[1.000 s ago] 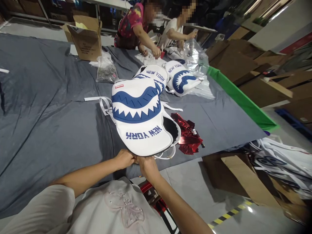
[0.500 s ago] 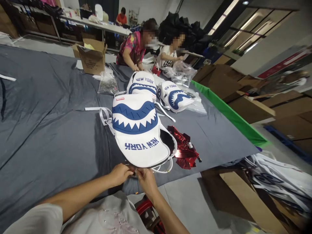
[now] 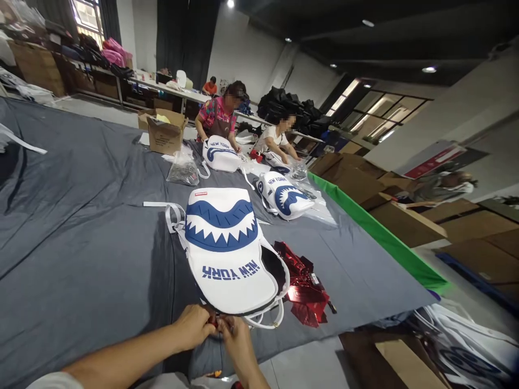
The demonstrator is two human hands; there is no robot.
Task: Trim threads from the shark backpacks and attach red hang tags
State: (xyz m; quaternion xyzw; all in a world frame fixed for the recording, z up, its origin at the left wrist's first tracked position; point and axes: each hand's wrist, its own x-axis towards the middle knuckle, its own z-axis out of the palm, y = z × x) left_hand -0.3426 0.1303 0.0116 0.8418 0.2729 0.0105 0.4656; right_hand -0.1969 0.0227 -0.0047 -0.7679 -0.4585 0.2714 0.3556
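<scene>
Right now both hands meet at the near edge of the white bag (image 3: 231, 259). The left hand (image 3: 193, 326) and right hand (image 3: 235, 336) pinch a tiny red thing (image 3: 213, 321) with closed fingers. The bag lies just past them on the grey cloth (image 3: 81, 243), its long way pointing away. Shiny red tags (image 3: 304, 286) sit beside it. Since the earlier frame, the head has tipped up; the hands stay together.

**A dim hall with long tables**

A grey cloth (image 3: 81, 216) covers the table across the left and centre. At right a green edge (image 3: 377, 232) borders brown cardboard sheets (image 3: 409, 221). The ceiling (image 3: 365, 38) is dark with small round lights (image 3: 428, 69). A window (image 3: 87, 13) glows upper left; glazed panels (image 3: 381, 108) at right. Shelves (image 3: 93, 75) line the far wall.
</scene>
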